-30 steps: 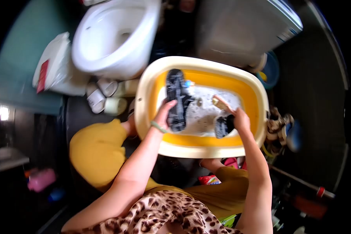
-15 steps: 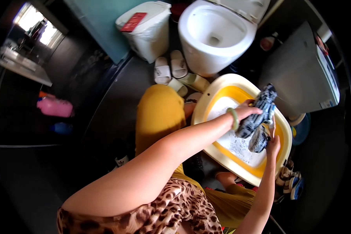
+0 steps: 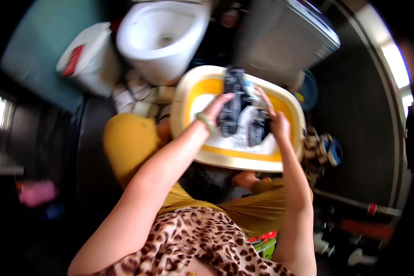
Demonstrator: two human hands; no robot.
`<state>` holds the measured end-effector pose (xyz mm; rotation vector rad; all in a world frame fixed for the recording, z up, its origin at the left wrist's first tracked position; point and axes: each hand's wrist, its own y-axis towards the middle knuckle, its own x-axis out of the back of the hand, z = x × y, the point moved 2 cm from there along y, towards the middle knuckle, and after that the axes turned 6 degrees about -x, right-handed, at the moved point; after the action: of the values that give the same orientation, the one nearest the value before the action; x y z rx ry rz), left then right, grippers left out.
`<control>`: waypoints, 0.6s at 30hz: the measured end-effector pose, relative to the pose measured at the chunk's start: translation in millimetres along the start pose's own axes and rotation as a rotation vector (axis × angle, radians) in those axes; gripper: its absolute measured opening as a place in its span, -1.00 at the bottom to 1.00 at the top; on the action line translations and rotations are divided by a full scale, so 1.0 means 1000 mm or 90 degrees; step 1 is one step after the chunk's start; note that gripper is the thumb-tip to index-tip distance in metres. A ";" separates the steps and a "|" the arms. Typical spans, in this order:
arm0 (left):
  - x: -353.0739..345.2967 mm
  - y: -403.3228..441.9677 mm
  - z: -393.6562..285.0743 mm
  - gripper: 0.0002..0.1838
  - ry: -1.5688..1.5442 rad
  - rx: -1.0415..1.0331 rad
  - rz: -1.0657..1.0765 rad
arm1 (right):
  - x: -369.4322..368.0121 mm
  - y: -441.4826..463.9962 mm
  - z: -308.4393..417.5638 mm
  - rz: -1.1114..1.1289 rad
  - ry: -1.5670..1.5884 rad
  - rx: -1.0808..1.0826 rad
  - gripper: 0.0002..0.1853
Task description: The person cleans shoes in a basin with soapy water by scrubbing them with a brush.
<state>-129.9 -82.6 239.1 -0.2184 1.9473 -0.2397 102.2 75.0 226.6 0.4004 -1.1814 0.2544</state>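
Note:
A dark shoe (image 3: 232, 108) streaked with white suds is tilted up over the basin, its ridged sole showing. My left hand (image 3: 216, 110), with a pale green bangle at the wrist, is closed on the shoe's left side. A second sudsy dark shoe (image 3: 258, 130) hangs just right of it, lower down. My right hand (image 3: 278, 122) grips this one's right side, its fingers partly hidden and one stretched upward. A small pale bluish piece (image 3: 250, 92) shows between the shoes; blur hides what it is. Beneath them, the cream-and-yellow basin (image 3: 211, 158) holds foamy water.
Beyond the basin stand a toilet (image 3: 158, 55), a white bin (image 3: 96, 55) and a grey cabinet-like appliance (image 3: 276, 43). Slippers (image 3: 124, 99) lie left of the basin. More footwear (image 3: 329, 149) and a blue basin (image 3: 310, 89) are at the right. My knee (image 3: 129, 142) flanks the basin.
The camera view has swung right, so the basin and hands appear further left. Both hands keep hold of the shoes, and the left-hand shoe now looks more upright in view.

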 end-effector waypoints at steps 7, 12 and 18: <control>0.014 -0.010 0.014 -0.60 -0.009 0.032 -0.092 | -0.017 -0.034 0.024 0.078 0.083 -0.115 -0.92; 0.021 0.003 0.011 -0.59 0.015 -0.018 -0.099 | -0.020 -0.027 0.024 0.078 0.074 -0.110 -0.92; -0.060 -0.007 -0.053 -0.63 0.044 -0.128 -0.018 | 0.037 0.061 0.047 -0.109 0.113 0.129 -0.93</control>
<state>-156.1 -70.2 313.5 -0.3744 2.0386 -0.0708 52.1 109.4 286.6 0.6410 -0.9431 0.2559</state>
